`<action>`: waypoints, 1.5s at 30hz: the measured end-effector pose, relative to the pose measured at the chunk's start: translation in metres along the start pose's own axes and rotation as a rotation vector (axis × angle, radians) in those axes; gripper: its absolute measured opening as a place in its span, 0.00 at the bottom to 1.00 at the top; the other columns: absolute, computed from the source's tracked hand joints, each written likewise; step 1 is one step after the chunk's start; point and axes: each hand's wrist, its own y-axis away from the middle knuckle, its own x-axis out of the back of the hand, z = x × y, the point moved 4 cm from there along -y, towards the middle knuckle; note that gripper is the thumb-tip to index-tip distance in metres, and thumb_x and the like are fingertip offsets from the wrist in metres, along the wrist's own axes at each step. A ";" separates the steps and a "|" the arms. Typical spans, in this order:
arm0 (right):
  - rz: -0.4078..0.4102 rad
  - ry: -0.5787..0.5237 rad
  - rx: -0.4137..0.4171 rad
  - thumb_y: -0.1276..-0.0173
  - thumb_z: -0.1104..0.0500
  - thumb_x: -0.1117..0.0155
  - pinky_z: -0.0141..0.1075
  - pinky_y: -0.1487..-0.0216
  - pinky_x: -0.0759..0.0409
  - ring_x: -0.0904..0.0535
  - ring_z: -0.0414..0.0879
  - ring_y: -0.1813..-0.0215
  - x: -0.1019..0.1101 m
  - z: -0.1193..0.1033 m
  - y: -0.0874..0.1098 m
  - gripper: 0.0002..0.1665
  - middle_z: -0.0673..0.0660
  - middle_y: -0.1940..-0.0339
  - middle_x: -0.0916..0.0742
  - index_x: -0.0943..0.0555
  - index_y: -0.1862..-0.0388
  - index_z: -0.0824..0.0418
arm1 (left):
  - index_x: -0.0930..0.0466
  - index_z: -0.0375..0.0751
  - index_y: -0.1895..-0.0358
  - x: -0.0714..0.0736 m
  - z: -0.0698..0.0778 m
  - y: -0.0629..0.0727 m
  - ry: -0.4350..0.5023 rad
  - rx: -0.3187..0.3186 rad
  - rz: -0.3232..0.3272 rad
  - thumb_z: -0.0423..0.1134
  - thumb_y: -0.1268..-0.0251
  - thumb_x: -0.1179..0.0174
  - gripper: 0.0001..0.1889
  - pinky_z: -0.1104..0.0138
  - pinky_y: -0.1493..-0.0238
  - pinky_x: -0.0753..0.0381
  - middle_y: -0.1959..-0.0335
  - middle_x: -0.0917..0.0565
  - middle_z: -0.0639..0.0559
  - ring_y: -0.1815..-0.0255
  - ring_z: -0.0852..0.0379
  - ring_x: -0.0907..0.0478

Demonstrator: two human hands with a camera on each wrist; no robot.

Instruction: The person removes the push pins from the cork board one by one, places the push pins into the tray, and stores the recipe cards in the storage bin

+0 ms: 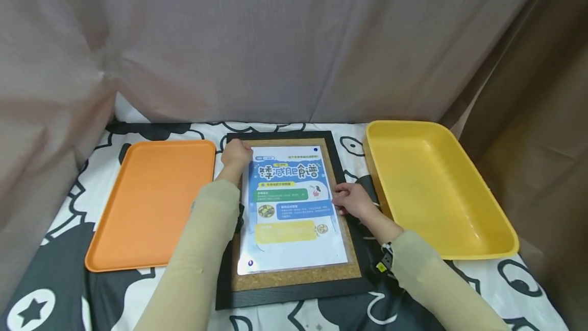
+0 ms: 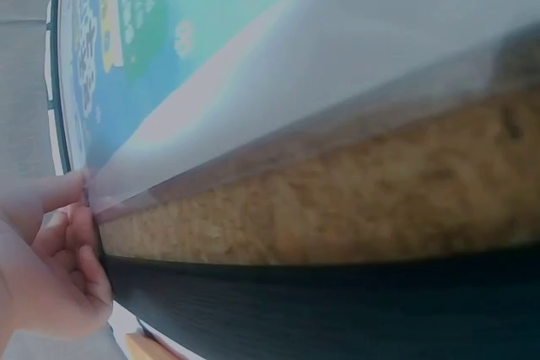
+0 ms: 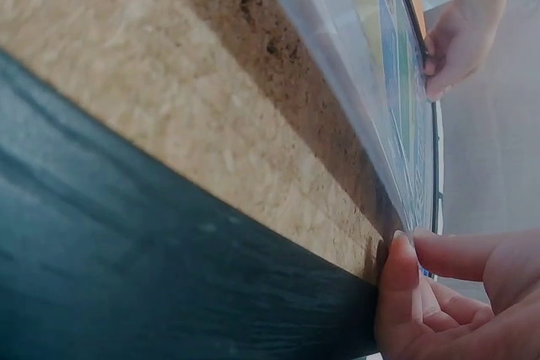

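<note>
A clear-covered printed sheet (image 1: 294,208) with blue, green and yellow panels lies over a black-framed cork board (image 1: 298,276). My left hand (image 1: 237,155) pinches the sheet's upper left corner, its other fingers curled by the frame in the left wrist view. Along the right edge, my right hand (image 1: 353,199) pinches the sheet between thumb and finger; the right wrist view shows that edge raised, with a shadow on the cork (image 3: 211,107). One dark blue pushpin (image 1: 315,149) sits at the sheet's top right corner, another pushpin (image 1: 250,263) at its bottom left.
An orange tray (image 1: 156,203) lies left of the board. To the right stands a deeper yellow tray (image 1: 441,193), close to the frame. Beneath everything is a black-and-white patterned cloth (image 1: 271,316), with a grey-brown curtain (image 1: 275,40) behind.
</note>
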 end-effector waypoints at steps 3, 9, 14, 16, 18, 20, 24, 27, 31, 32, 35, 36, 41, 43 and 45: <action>0.005 0.009 0.021 0.34 0.65 0.42 0.28 0.72 0.21 0.22 0.41 0.70 0.003 -0.004 0.001 0.25 0.65 0.58 0.16 0.31 0.39 0.71 | 0.19 0.42 0.56 0.006 0.006 0.001 -0.017 -0.016 -0.024 0.39 0.36 0.48 0.11 0.58 0.46 0.26 0.52 0.17 0.47 0.50 0.50 0.23; 0.022 0.015 0.046 0.34 0.65 0.42 0.28 0.72 0.21 0.22 0.41 0.70 0.011 -0.009 0.003 0.26 0.67 0.56 0.16 0.32 0.38 0.71 | 0.20 0.41 0.57 0.014 0.021 0.001 -0.066 -0.062 -0.069 0.41 0.35 0.48 0.11 0.58 0.47 0.25 0.53 0.18 0.46 0.52 0.50 0.24; 0.023 0.016 0.031 0.34 0.65 0.42 0.28 0.71 0.21 0.22 0.41 0.70 0.013 -0.009 0.002 0.26 0.66 0.55 0.16 0.32 0.37 0.71 | 0.22 0.39 0.54 0.013 0.023 0.002 -0.033 -0.079 -0.121 0.44 0.35 0.45 0.14 0.58 0.42 0.29 0.51 0.20 0.44 0.51 0.49 0.26; 0.022 0.014 0.028 0.34 0.65 0.42 0.28 0.71 0.21 0.22 0.41 0.71 0.012 -0.008 0.001 0.27 0.66 0.55 0.16 0.32 0.37 0.70 | 0.21 0.38 0.54 0.013 0.020 0.002 0.021 -0.074 -0.123 0.43 0.36 0.44 0.14 0.59 0.43 0.28 0.51 0.20 0.44 0.51 0.50 0.26; 0.015 0.017 0.035 0.34 0.65 0.42 0.28 0.71 0.21 0.22 0.40 0.71 0.011 -0.008 0.000 0.27 0.66 0.55 0.16 0.33 0.37 0.70 | 0.20 0.38 0.55 0.013 0.016 0.000 0.096 -0.060 -0.126 0.41 0.37 0.43 0.13 0.61 0.46 0.27 0.51 0.20 0.44 0.53 0.51 0.26; 0.014 0.022 0.038 0.34 0.64 0.42 0.28 0.71 0.21 0.22 0.40 0.71 0.010 -0.008 -0.001 0.27 0.66 0.56 0.16 0.32 0.37 0.70 | 0.19 0.37 0.55 0.013 0.011 -0.003 0.182 -0.048 -0.128 0.40 0.37 0.43 0.12 0.64 0.51 0.26 0.51 0.19 0.44 0.55 0.53 0.26; 0.014 0.022 0.041 0.34 0.65 0.42 0.27 0.72 0.22 0.22 0.40 0.71 0.008 -0.008 -0.002 0.26 0.65 0.56 0.16 0.32 0.37 0.70 | 0.20 0.35 0.54 0.016 0.003 -0.008 0.311 -0.041 -0.123 0.39 0.35 0.44 0.13 0.70 0.61 0.28 0.53 0.19 0.42 0.59 0.55 0.26; 0.006 0.022 0.050 0.34 0.65 0.42 0.28 0.71 0.21 0.22 0.39 0.71 0.006 -0.008 -0.003 0.27 0.66 0.56 0.16 0.32 0.37 0.71 | 0.21 0.32 0.54 0.020 -0.001 -0.008 0.377 -0.036 -0.122 0.37 0.35 0.44 0.12 0.73 0.65 0.30 0.56 0.19 0.42 0.62 0.57 0.26; -0.003 0.023 0.045 0.34 0.65 0.43 0.28 0.71 0.21 0.22 0.40 0.70 0.003 -0.005 -0.003 0.27 0.66 0.56 0.16 0.33 0.37 0.71 | 0.22 0.30 0.53 0.028 -0.007 -0.004 0.489 -0.008 -0.154 0.33 0.37 0.43 0.13 0.73 0.60 0.25 0.61 0.20 0.46 0.67 0.61 0.26; -0.005 0.023 0.041 0.34 0.65 0.42 0.28 0.71 0.21 0.22 0.40 0.70 0.002 -0.004 -0.003 0.26 0.66 0.56 0.16 0.32 0.37 0.71 | 0.23 0.29 0.52 0.030 -0.009 -0.002 0.517 0.000 -0.167 0.33 0.37 0.43 0.13 0.73 0.57 0.23 0.64 0.21 0.48 0.68 0.62 0.26; -0.016 0.019 0.033 0.34 0.65 0.42 0.28 0.71 0.21 0.22 0.40 0.70 -0.001 -0.002 -0.003 0.26 0.66 0.56 0.16 0.32 0.38 0.71 | 0.23 0.28 0.52 0.037 -0.016 0.003 0.554 0.009 -0.197 0.32 0.38 0.43 0.14 0.72 0.56 0.22 0.72 0.21 0.53 0.71 0.65 0.26; -0.020 0.017 0.032 0.34 0.65 0.42 0.28 0.71 0.21 0.22 0.40 0.70 -0.002 -0.001 -0.003 0.26 0.65 0.56 0.16 0.32 0.38 0.71 | 0.23 0.28 0.52 0.040 -0.019 0.005 0.567 0.008 -0.206 0.32 0.39 0.43 0.14 0.72 0.56 0.22 0.74 0.20 0.54 0.72 0.66 0.25; -0.018 0.015 0.034 0.34 0.65 0.43 0.28 0.71 0.21 0.22 0.40 0.69 -0.001 0.002 -0.003 0.26 0.66 0.56 0.16 0.32 0.37 0.71 | 0.22 0.30 0.54 0.054 -0.029 0.012 0.533 -0.015 -0.220 0.36 0.39 0.42 0.13 0.70 0.57 0.24 0.75 0.21 0.56 0.73 0.66 0.27; -0.013 0.014 0.034 0.34 0.65 0.43 0.28 0.71 0.21 0.22 0.40 0.69 -0.001 0.003 -0.004 0.26 0.66 0.56 0.16 0.32 0.37 0.71 | 0.23 0.31 0.54 0.059 -0.034 0.013 0.524 -0.013 -0.220 0.37 0.39 0.42 0.14 0.68 0.53 0.24 0.72 0.22 0.55 0.72 0.66 0.28; -0.016 0.014 0.046 0.33 0.66 0.43 0.28 0.71 0.21 0.22 0.40 0.70 -0.003 0.003 -0.004 0.26 0.66 0.56 0.16 0.32 0.38 0.72 | 0.24 0.31 0.51 0.065 -0.041 0.014 0.524 0.002 -0.220 0.38 0.38 0.43 0.16 0.66 0.48 0.24 0.67 0.22 0.54 0.69 0.64 0.27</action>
